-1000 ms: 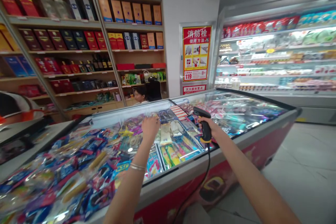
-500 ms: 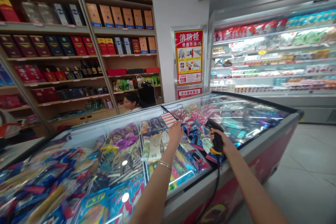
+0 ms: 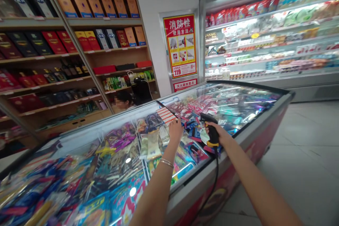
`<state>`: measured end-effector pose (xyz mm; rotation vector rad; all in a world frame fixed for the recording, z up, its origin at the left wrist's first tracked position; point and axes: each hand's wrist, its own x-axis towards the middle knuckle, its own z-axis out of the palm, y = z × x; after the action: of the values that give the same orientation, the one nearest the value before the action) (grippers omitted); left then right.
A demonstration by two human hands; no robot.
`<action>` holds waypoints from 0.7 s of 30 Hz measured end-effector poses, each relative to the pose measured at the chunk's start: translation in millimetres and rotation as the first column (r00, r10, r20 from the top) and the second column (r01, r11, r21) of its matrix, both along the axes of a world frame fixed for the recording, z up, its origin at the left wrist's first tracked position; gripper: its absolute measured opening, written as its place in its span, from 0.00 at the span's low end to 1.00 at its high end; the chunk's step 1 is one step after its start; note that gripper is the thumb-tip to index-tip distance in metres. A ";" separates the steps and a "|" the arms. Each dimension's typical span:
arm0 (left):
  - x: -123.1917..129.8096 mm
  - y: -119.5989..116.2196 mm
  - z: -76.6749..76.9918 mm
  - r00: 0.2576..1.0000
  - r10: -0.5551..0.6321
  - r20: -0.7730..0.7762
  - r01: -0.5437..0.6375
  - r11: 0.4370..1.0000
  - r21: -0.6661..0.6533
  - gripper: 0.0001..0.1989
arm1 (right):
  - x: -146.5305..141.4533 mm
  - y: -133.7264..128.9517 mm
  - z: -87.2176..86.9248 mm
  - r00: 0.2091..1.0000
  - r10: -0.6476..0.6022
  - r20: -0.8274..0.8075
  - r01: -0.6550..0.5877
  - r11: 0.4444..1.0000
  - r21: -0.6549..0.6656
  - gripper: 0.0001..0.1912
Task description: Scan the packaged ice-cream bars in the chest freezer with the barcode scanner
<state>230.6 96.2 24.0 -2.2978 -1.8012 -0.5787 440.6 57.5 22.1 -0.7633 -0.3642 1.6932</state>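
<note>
My left hand [image 3: 175,129], with a bracelet at the wrist, is closed with bent fingers at the dark edge of the chest freezer's sliding glass lid [image 3: 164,106]. A sheet with orange and white stripes [image 3: 166,115] lies right beside its fingertips; whether they touch it I cannot tell. My right hand [image 3: 220,135] is wrapped round the grip of a black and yellow barcode scanner [image 3: 212,135], held over the freezer's near side. A dark cable [image 3: 216,169] hangs from the scanner. Packaged ice creams [image 3: 153,146] lie below both hands.
The chest freezer [image 3: 265,137] stretches across in front of me. Behind it, a person's head [image 3: 123,99] shows near a black chair [image 3: 141,90]. Wooden shelves [image 3: 87,51] with boxes stand left, a lit display fridge [image 3: 265,51] right. Tiled floor [image 3: 304,155] lies to the right.
The view has tilted down and shifted slightly right, so shelves and poster sit higher and further left. Both hands keep their places at the lid edge and on the scanner.
</note>
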 end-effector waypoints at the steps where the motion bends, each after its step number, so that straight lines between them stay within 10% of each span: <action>1: 1.5 -0.8 1.0 1.000 0.020 0.012 -0.020 1.000 -0.014 0.20 | -1.4 -0.4 0.3 1.000 0.000 0.012 0.000 1.000 -0.001 0.04; 21: -9.5 -14.7 20.4 0.983 0.088 0.163 -0.073 0.993 -0.096 0.22 | -4.7 -9.6 10.8 0.995 0.049 0.082 -0.055 0.995 0.078 0.05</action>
<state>221.1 81.5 44.4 -2.2814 -2.0251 -0.7108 435.9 47.9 32.8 -0.7696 -0.5083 1.6899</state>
